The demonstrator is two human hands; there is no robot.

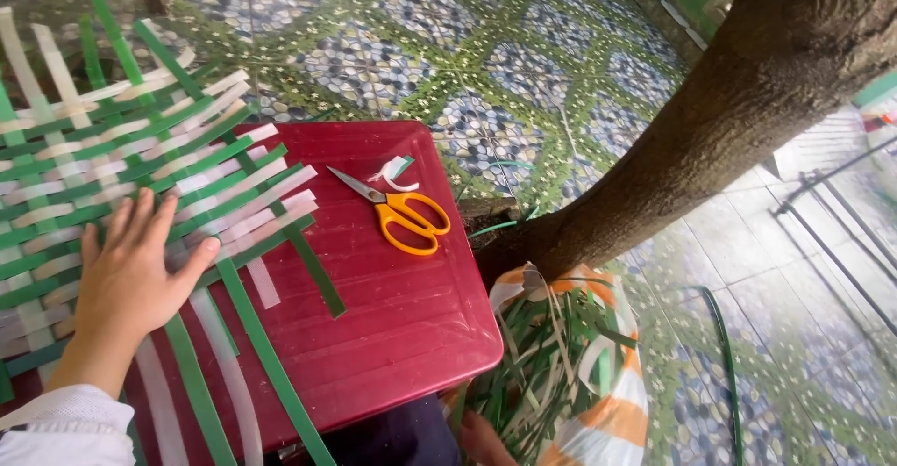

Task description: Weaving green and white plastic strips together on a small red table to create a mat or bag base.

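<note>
Left hand [126, 274], fingers spread wide, presses woven green-white strip mat [112, 167]; right hand [481, 440] at 6 o'clock reaches strip bag [570, 372], fingers unclear.

Home courtyard, outdoors: patterned floor tiles [523, 64], tree trunk [710, 139] rising through paving, red plastic table [402, 326] serving as craft bench.

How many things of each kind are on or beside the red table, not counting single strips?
Woven mat: 1
Scissors: 1
Strip scrap: 1
Bag of strips: 1
Total: 4
</note>
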